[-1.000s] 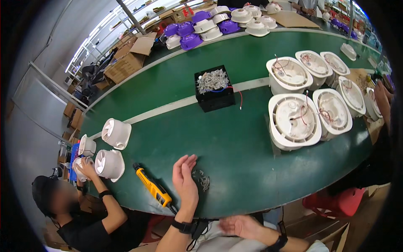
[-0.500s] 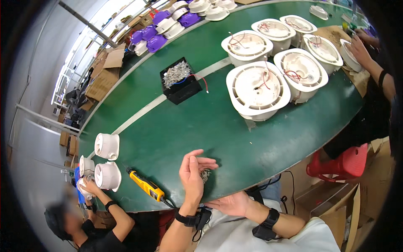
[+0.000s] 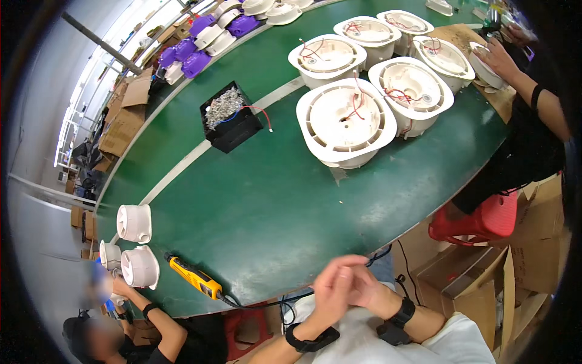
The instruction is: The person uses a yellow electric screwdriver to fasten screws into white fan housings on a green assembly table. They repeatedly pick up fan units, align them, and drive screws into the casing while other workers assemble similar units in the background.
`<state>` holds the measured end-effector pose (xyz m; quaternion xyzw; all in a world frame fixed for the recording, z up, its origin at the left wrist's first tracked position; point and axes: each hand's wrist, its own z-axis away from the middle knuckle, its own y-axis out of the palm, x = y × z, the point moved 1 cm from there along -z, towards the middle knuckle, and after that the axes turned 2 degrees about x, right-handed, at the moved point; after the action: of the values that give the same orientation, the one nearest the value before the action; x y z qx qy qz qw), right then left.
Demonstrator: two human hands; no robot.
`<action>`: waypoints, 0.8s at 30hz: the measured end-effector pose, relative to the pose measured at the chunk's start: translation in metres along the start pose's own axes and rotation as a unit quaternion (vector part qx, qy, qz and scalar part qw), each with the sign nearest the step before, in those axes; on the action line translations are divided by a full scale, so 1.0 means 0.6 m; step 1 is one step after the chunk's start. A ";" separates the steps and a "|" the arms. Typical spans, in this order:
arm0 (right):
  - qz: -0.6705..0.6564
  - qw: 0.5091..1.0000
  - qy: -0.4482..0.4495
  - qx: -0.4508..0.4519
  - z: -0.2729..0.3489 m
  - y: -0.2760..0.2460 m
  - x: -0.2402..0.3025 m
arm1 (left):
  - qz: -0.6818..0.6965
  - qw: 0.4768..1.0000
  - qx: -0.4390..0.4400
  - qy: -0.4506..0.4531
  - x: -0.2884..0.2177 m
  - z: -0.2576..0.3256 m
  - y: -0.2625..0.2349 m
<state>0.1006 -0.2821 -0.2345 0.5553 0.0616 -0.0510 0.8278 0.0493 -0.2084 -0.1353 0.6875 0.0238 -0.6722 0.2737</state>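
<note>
My left hand [image 3: 332, 292] and my right hand [image 3: 367, 289] meet at the table's near edge, in front of my body. The left hand's fingers stretch over the right hand, which is cupped with its palm turned toward the left. Whatever lies between the palms is hidden. Nearest to the hands on the green table [image 3: 273, 242] is a yellow-and-black electric screwdriver [image 3: 194, 276], lying to their left with its cord running toward me. Farther off stands a black box [image 3: 236, 124] full of small metal screws [image 3: 224, 108], with a red and blue wire across it.
Several white round-edged housings [image 3: 345, 124] with red wires stand at the right. White fan-like housings [image 3: 140, 267] sit at the left beside a co-worker's hand [image 3: 121, 286]. Another person's hand [image 3: 498, 60] works at the far right. A red stool [image 3: 479, 219] stands below the right edge.
My left hand has left the tabletop, moving right and toward me to meet the right hand. The little pile of screws beside it no longer shows on the table. The view has shifted slightly.
</note>
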 end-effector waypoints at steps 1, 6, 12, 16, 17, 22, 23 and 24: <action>0.004 0.999 -0.018 -0.039 0.006 0.041 0.006 | 0.118 0.993 -0.028 0.007 -0.012 -0.008 0.003; -0.061 0.995 -0.045 -0.062 0.003 0.031 0.016 | 0.349 0.919 -0.185 -0.018 -0.094 -0.048 -0.030; -0.038 0.991 0.036 -0.125 0.085 0.070 0.023 | 0.074 0.946 -0.288 0.127 -0.106 0.016 -0.150; 0.017 0.994 0.093 -0.050 0.115 0.105 0.017 | -0.031 0.954 -0.267 0.132 -0.073 0.062 -0.204; 0.068 0.993 0.081 -0.049 0.113 0.147 0.019 | -0.075 0.952 -0.265 0.132 -0.069 0.064 -0.206; 0.443 0.891 -0.095 0.008 -0.022 0.397 0.044 | -0.134 0.950 -0.266 0.096 -0.059 0.078 -0.209; 0.504 0.853 -0.132 0.016 -0.071 0.442 0.053 | -0.148 0.946 -0.270 0.104 -0.060 0.077 -0.208; 0.586 0.793 -0.163 0.040 -0.127 0.487 0.065 | -0.148 0.942 -0.285 0.097 -0.068 0.083 -0.207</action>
<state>0.1806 -0.1021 -0.0027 0.5014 -0.4134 0.3512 0.6740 -0.0500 -0.1096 -0.1370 0.6315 0.3425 -0.6000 0.3519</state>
